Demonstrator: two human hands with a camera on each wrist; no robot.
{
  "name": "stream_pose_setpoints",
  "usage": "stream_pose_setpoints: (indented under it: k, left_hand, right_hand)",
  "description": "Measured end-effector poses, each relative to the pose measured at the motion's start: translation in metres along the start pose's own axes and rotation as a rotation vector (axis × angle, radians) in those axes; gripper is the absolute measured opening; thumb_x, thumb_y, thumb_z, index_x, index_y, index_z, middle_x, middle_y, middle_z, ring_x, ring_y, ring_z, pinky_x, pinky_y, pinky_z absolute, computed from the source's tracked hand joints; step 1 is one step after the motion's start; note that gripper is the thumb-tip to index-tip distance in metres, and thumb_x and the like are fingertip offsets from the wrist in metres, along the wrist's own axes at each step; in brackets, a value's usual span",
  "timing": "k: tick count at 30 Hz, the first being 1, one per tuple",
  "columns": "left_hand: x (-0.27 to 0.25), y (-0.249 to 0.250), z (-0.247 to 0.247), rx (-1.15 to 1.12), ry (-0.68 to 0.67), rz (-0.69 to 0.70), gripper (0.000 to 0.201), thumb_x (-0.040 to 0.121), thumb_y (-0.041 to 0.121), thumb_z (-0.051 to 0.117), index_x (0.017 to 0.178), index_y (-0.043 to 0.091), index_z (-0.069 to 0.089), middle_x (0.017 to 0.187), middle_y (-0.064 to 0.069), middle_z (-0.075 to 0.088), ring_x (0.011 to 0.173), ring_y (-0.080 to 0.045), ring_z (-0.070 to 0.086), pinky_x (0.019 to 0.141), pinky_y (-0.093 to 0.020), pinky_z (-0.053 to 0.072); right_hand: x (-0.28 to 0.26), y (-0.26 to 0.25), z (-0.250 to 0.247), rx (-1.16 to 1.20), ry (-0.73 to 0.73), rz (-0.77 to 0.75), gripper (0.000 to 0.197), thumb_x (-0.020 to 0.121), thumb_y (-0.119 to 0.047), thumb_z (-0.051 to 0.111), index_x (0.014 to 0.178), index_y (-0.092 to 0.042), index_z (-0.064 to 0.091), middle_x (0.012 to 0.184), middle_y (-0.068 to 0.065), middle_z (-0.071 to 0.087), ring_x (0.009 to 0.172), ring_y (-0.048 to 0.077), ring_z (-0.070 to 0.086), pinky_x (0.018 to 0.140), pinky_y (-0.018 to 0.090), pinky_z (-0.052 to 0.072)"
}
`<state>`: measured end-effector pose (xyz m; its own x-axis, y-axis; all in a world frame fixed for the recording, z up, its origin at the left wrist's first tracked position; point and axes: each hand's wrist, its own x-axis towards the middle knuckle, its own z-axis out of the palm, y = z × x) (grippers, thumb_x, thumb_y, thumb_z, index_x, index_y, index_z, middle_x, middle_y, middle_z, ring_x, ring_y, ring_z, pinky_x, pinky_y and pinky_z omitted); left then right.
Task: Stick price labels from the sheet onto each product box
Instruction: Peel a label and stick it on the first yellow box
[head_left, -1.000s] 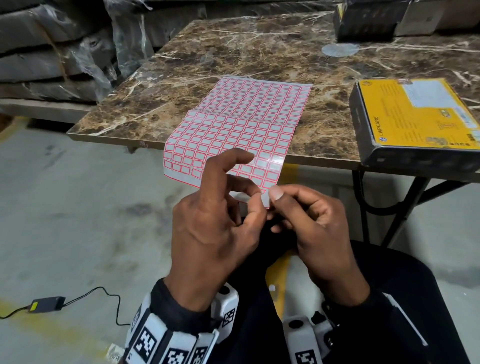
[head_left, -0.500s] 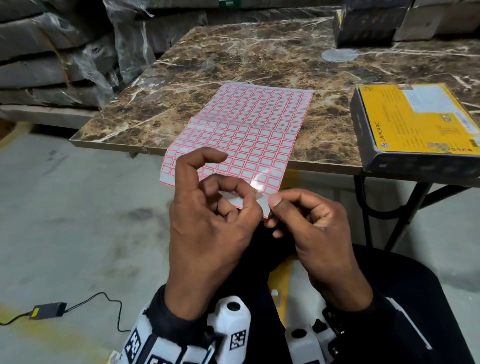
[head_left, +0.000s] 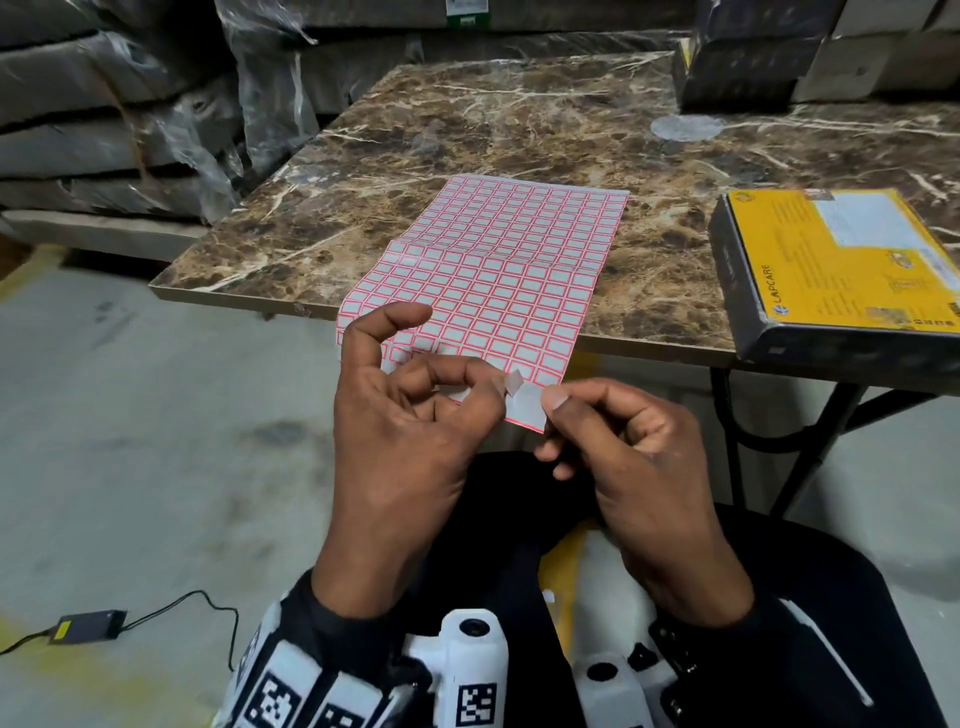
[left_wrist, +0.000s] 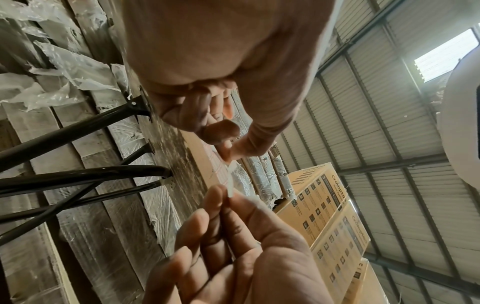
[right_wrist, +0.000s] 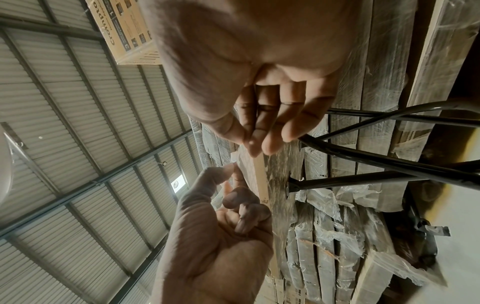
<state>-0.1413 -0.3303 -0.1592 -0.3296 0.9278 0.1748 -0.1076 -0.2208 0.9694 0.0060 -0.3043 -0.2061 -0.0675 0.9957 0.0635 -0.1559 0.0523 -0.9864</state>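
A sheet of red-bordered price labels (head_left: 498, 270) lies on the marble table (head_left: 519, 114), its near end hanging over the front edge. My right hand (head_left: 545, 410) pinches the sheet's near right corner between thumb and forefinger. My left hand (head_left: 493, 387) pinches a small label (head_left: 514, 382) lifted off that corner, index finger raised. In the left wrist view the left hand (left_wrist: 228, 152) and right hand (left_wrist: 228, 193) hold the sheet (left_wrist: 231, 181) edge-on. The right wrist view shows the right hand (right_wrist: 253, 148) on the sheet (right_wrist: 259, 174). A yellow and black product box (head_left: 841, 265) lies flat at the table's right.
More dark boxes (head_left: 748, 67) stand at the table's back right, near a clear round disc (head_left: 685, 127). Plastic-wrapped stacks (head_left: 104, 130) fill the left background. Black table legs (head_left: 810, 457) run under the right side. A power adapter with its cable (head_left: 88, 626) lies on the floor.
My two hands have drawn slightly apart at the sheet's near corner, and a small label now stands lifted between them. The sheet and box have stayed put.
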Motion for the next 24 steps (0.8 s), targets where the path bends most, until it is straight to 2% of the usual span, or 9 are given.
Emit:
stream_pose_setpoints:
  k: [4,7,11,16,24]
  left_hand:
    - [0.003,0.002,-0.001,0.002,0.009,-0.017,0.059,0.084,-0.023,0.065,0.120,0.018,0.043,0.077,-0.011,0.076,0.044,-0.006,0.053,0.049,-0.012,0.041]
    - [0.004,0.004,-0.002,-0.028,0.016,-0.034,0.060,0.083,-0.027,0.061,0.120,0.017,0.043,0.074,-0.011,0.075,0.041,-0.005,0.050,0.047,-0.012,0.040]
    - [0.006,0.006,-0.004,-0.053,0.040,-0.048,0.058,0.084,-0.025,0.062,0.115,0.020,0.044,0.075,-0.011,0.074,0.039,-0.007,0.046,0.044,-0.015,0.037]
    - [0.008,0.008,-0.010,-0.096,0.092,-0.079,0.057,0.085,-0.021,0.066,0.115,0.023,0.045,0.073,-0.007,0.074,0.042,-0.006,0.053,0.045,-0.014,0.041]
    - [0.011,0.007,-0.015,-0.128,0.153,-0.110,0.056,0.085,-0.018,0.067,0.113,0.025,0.046,0.072,-0.006,0.074,0.041,-0.006,0.049,0.041,-0.017,0.036]
  right_hand:
    - [0.002,-0.003,0.003,-0.006,0.001,0.023,0.015,0.097,-0.014,0.075,0.086,-0.019,0.083,0.064,0.007,0.073,0.055,0.011,0.066,0.055,0.022,0.053]
    - [0.003,-0.004,0.005,-0.017,0.000,0.027,0.016,0.097,-0.016,0.075,0.084,-0.019,0.083,0.062,0.006,0.072,0.055,0.010,0.065,0.055,0.022,0.053]
    - [0.005,-0.006,0.009,-0.015,-0.006,0.030,0.014,0.097,-0.017,0.075,0.086,-0.017,0.084,0.060,0.007,0.071,0.053,0.009,0.063,0.054,0.020,0.051]
    - [0.009,-0.008,0.014,-0.013,-0.023,0.018,0.013,0.096,-0.017,0.076,0.087,-0.015,0.084,0.061,0.010,0.071,0.053,0.010,0.064,0.053,0.021,0.051]
    - [0.010,-0.007,0.020,-0.027,-0.029,0.026,0.012,0.095,-0.018,0.076,0.086,-0.016,0.084,0.060,0.008,0.071,0.052,0.009,0.064,0.053,0.021,0.051]
